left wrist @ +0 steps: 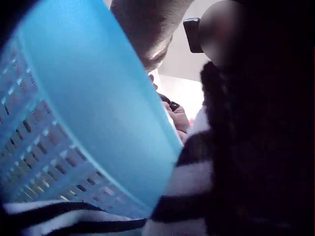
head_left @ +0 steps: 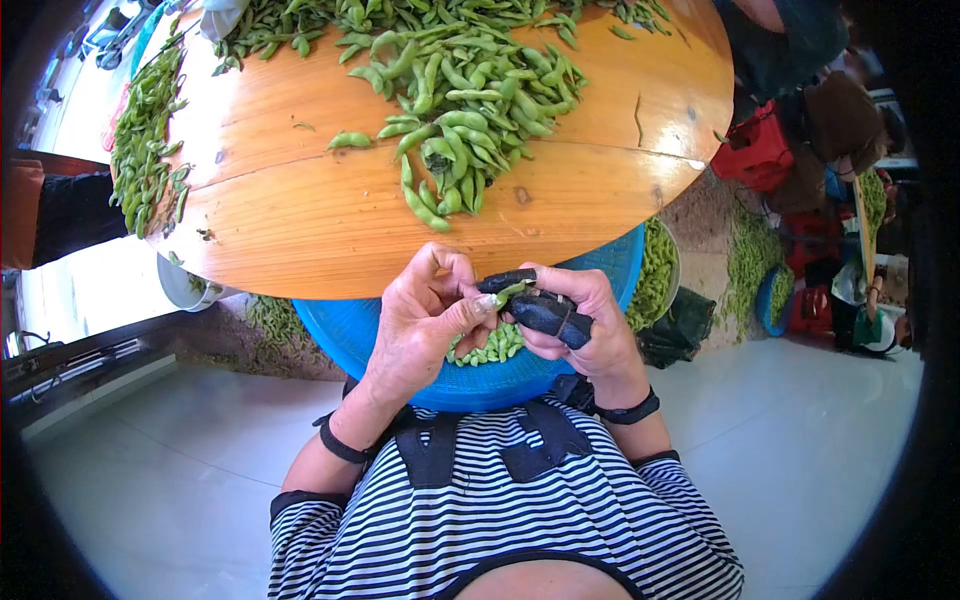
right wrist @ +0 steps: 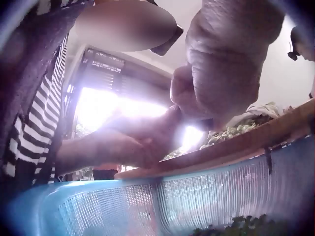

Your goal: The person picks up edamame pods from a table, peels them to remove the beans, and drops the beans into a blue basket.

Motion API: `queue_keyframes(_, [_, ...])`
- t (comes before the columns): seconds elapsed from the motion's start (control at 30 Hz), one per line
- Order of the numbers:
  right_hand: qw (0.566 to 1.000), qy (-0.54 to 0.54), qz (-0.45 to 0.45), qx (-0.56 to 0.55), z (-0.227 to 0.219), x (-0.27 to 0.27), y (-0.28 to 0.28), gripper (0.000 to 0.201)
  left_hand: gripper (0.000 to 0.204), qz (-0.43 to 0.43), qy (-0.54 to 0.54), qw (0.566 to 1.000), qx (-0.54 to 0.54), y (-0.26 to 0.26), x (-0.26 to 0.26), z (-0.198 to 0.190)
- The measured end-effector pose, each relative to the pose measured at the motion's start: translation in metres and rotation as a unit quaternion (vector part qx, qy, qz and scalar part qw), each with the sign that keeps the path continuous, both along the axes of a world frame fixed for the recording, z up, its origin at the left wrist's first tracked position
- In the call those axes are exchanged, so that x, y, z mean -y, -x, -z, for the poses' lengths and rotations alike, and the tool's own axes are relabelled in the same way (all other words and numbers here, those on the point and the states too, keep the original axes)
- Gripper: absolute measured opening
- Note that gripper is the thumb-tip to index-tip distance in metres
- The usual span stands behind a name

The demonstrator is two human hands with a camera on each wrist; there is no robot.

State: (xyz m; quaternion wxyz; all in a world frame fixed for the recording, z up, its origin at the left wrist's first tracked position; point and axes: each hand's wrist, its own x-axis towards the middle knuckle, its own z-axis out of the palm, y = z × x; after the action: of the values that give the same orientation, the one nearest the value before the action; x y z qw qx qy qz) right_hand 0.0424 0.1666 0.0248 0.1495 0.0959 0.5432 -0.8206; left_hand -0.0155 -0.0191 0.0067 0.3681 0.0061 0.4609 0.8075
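In the head view, the left hand [head_left: 425, 315] pinches a green pod [head_left: 512, 292] between thumb and fingers. Close against it, the right hand [head_left: 600, 320] has black coverings [head_left: 550, 318] on its thumb and a finger, and these grip the pod's other side. Both hands are above a blue basket [head_left: 340, 345] holding shelled green beans [head_left: 495, 345]. The right wrist view shows the right hand [right wrist: 226, 59] large, with the left hand [right wrist: 147, 142] beyond it. In the left wrist view the basket wall [left wrist: 93, 88] covers much of the picture.
A round wooden table [head_left: 300, 220] stands in front, with a heap of pods [head_left: 470, 110] and more pods [head_left: 145, 140] along its left edge. Right of the basket is a tub of pods [head_left: 655, 270]. Red stools [head_left: 755, 150] and another person's arm [head_left: 765, 15] are at upper right.
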Motion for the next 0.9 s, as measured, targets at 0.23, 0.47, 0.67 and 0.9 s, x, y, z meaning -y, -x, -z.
queue_keyframes(0.23, [0.996,0.083,-0.011,-0.014,0.002,-0.001,-0.003,0.016,0.021,-0.015,-0.104,0.988,0.115,-0.007,-0.001,0.005])
queue_keyframes(0.47, [0.981,-0.188,-0.036,-0.022,-0.015,0.000,-0.005,0.008,0.037,0.013,0.115,0.982,-0.147,-0.014,-0.002,0.004])
queue_keyframes(0.67, [0.936,-0.327,-0.040,-0.126,-0.012,0.004,-0.010,0.010,0.040,0.017,0.262,0.833,-0.487,-0.015,0.001,0.009])
queue_keyframes(0.9, [0.908,-0.376,0.027,-0.182,-0.001,0.019,-0.012,0.013,0.041,0.002,0.263,0.806,-0.530,-0.015,-0.003,0.013])
